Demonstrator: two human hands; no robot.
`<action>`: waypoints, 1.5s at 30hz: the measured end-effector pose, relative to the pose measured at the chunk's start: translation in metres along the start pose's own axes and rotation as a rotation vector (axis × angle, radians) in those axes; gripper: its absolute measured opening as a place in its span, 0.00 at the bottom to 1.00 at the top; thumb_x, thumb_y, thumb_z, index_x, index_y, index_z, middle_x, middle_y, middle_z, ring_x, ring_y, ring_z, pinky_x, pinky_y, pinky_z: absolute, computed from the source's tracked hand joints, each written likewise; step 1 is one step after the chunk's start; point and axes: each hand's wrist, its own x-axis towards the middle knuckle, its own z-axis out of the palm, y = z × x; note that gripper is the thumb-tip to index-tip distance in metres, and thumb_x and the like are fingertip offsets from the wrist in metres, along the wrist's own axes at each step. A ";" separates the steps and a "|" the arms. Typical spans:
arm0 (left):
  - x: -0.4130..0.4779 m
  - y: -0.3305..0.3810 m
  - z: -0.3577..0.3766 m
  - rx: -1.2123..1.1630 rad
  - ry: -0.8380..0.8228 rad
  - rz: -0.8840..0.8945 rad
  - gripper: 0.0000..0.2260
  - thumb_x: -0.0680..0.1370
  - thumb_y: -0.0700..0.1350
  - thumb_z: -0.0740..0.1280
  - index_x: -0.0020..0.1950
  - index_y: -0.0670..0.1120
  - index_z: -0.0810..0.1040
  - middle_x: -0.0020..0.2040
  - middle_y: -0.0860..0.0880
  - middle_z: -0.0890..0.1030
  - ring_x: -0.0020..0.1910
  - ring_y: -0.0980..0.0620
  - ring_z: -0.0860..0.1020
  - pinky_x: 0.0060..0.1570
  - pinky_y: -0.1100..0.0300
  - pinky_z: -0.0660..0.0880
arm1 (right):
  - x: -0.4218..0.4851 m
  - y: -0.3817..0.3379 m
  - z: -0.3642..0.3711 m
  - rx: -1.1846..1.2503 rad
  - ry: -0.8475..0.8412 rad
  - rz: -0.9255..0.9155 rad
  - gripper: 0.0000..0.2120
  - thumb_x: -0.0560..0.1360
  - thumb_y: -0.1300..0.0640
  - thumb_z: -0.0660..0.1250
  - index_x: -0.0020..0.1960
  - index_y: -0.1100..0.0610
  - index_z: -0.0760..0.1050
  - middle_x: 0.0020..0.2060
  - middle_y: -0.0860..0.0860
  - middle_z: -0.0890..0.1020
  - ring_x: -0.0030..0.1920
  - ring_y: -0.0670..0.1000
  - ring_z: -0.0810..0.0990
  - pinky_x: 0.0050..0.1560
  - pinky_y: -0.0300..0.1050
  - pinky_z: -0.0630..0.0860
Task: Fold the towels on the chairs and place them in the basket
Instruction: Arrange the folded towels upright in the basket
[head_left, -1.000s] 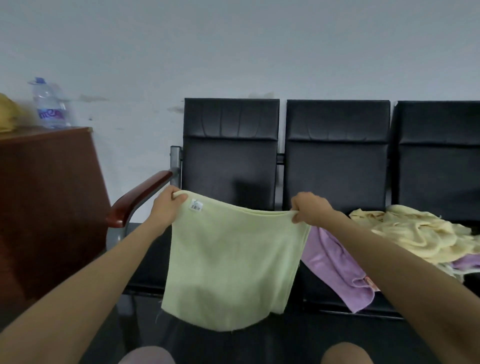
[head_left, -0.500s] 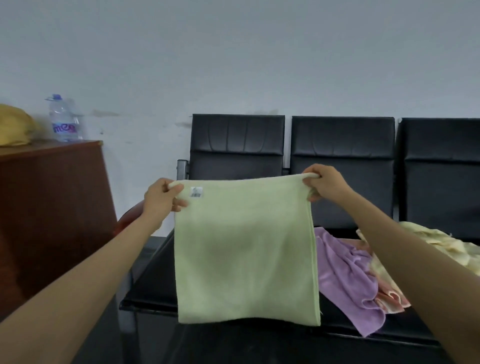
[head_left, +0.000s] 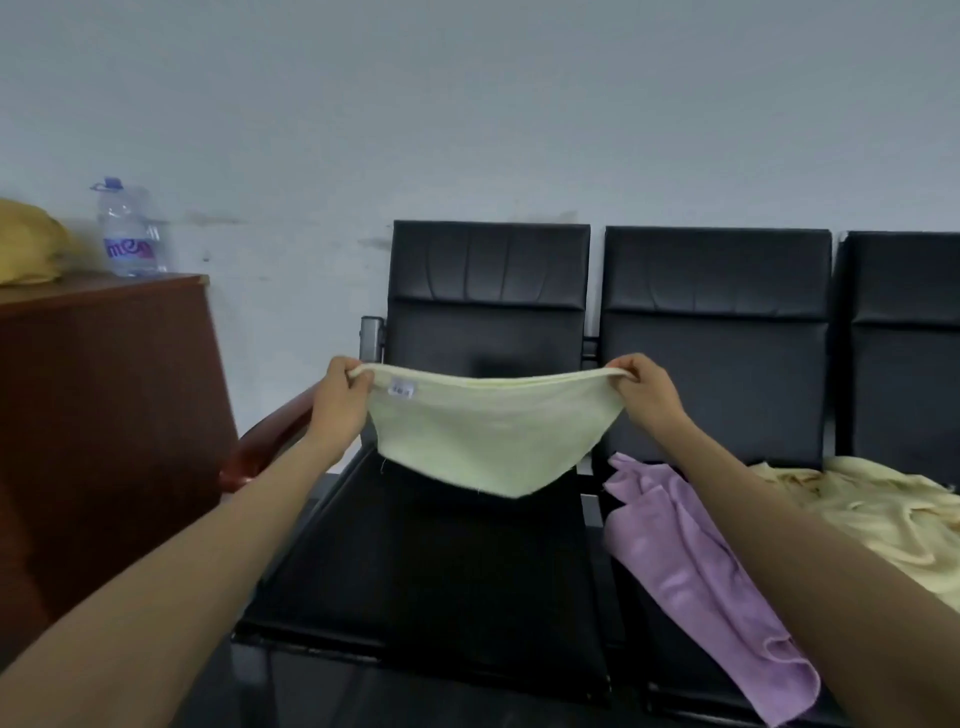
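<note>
Green towel (head_left: 488, 441) (sagging) between both hands

— Left seat (head_left: 431, 566)?
— Bare; towel (head_left: 488, 441) held above it, left hand (head_left: 340, 400) and right hand (head_left: 649, 392) at the upper corners.
— Middle seat?
— Second towel (head_left: 691, 561) draped over the front edge; heap of towels (head_left: 878, 514) to its right.
— Further left?
— Cabinet (head_left: 104, 415), bottle (head_left: 130, 228) on top.

The print on the pale green towel's small white label (head_left: 402, 387) is too small to read. The third black chair (head_left: 906, 353), the yellow towel pile (head_left: 883, 514) and a yellow object (head_left: 26, 244) on the wooden cabinet (head_left: 104, 389) are cut by the frame edges. The right forearm (head_left: 779, 525) hides part of the purple towel (head_left: 691, 571). The water bottle (head_left: 130, 228) is blurred.
</note>
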 end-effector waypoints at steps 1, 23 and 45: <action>-0.009 -0.016 0.001 0.100 -0.014 -0.061 0.08 0.80 0.43 0.59 0.57 0.43 0.71 0.53 0.43 0.75 0.55 0.42 0.74 0.57 0.50 0.70 | -0.007 0.010 0.004 -0.028 -0.041 0.022 0.08 0.77 0.65 0.60 0.45 0.54 0.74 0.42 0.49 0.77 0.44 0.50 0.73 0.40 0.41 0.69; -0.047 -0.147 0.053 0.126 -0.227 -0.401 0.04 0.78 0.44 0.61 0.49 0.45 0.73 0.51 0.42 0.77 0.50 0.43 0.76 0.51 0.49 0.73 | -0.059 0.151 0.060 -0.166 -0.298 0.419 0.14 0.77 0.62 0.60 0.33 0.54 0.68 0.32 0.49 0.70 0.33 0.46 0.67 0.32 0.40 0.62; -0.136 -0.186 0.128 0.979 -0.736 0.001 0.25 0.82 0.58 0.44 0.78 0.52 0.47 0.79 0.52 0.45 0.77 0.50 0.42 0.74 0.47 0.41 | -0.128 0.160 0.174 -0.547 -0.741 -0.083 0.22 0.81 0.51 0.56 0.75 0.53 0.60 0.75 0.53 0.60 0.75 0.53 0.55 0.74 0.47 0.52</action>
